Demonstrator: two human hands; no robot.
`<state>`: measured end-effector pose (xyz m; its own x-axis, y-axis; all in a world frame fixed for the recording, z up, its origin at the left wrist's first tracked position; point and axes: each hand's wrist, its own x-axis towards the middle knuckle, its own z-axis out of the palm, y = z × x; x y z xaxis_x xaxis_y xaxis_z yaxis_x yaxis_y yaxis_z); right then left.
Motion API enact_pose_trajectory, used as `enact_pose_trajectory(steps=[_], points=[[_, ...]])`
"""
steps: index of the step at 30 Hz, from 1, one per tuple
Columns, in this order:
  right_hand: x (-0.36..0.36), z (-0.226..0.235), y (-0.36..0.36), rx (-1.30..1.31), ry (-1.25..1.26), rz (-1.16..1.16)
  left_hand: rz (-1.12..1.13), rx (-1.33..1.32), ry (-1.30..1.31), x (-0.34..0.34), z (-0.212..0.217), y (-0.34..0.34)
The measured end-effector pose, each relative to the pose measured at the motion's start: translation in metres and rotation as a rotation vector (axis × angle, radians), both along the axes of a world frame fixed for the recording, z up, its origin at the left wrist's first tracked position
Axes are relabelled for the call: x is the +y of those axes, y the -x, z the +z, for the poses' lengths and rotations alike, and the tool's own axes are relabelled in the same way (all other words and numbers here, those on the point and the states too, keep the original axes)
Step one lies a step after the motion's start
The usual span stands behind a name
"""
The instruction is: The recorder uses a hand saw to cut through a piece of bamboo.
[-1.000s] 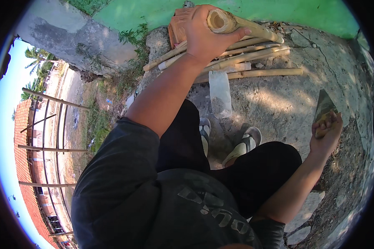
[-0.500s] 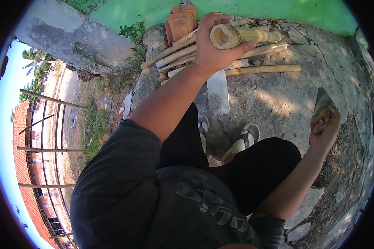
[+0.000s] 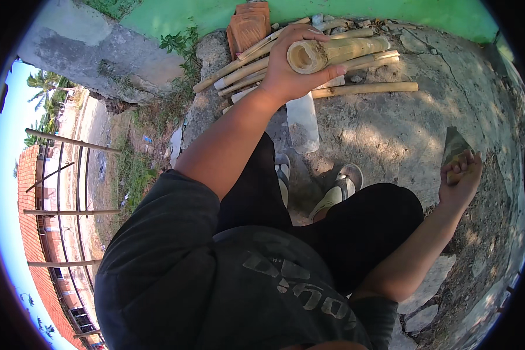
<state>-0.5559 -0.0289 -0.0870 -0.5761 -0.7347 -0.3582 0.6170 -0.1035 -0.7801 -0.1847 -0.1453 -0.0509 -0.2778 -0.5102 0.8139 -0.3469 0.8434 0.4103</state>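
Ground: bare, rough concrete (image 3: 391, 128), cracked toward its far right corner, patched with sun and shade.
House: red-tiled house (image 3: 28, 186), well beyond the ground's left edge.
Wall: painted green wall (image 3: 385, 13), along the ground's far edge.
Fence: open pole fence (image 3: 73, 212), in front of the house.
Person: dark T-shirt, black trousers, knees bent over the ground.
Poles: a loose pile of bamboo poles (image 3: 379, 88), lying roughly crosswise near the far edge.
Bamboo piece: thick, hollow bamboo piece (image 3: 356, 50), above the pile, its open end toward the person (whether its other end touches the poles, I cannot tell).
Slab: flat, pale slab (image 3: 303, 125), between the pile and the feet.
Sandals: a pair of sandals (image 3: 350, 178), worn over light socks, near the ground's middle.
Tiles: stacked orange-brown tiles (image 3: 248, 30), by the far left corner, just beside the pile.
Tool: triangular blade tool (image 3: 456, 147) with a yellowish handle, tip toward the far edge, well right of the pile.
Left hand: left hand (image 3: 289, 76) spread around the bamboo piece near its open end, thumb along the near side.
Right hand: right hand (image 3: 463, 175) curled around the tool's handle, near the ground's right edge.
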Motion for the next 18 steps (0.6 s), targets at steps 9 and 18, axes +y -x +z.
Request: enact_pose_trajectory(steps=[9,18], points=[[0.095,-0.147,0.081,0.964,-0.404,-0.050,-0.024,-0.007,-0.169,0.012,-0.007,-0.018],[0.260,-0.270,-0.010,1.265,-0.715,0.238,-0.035,-0.150,-0.147,0.022,-0.027,-0.037]])
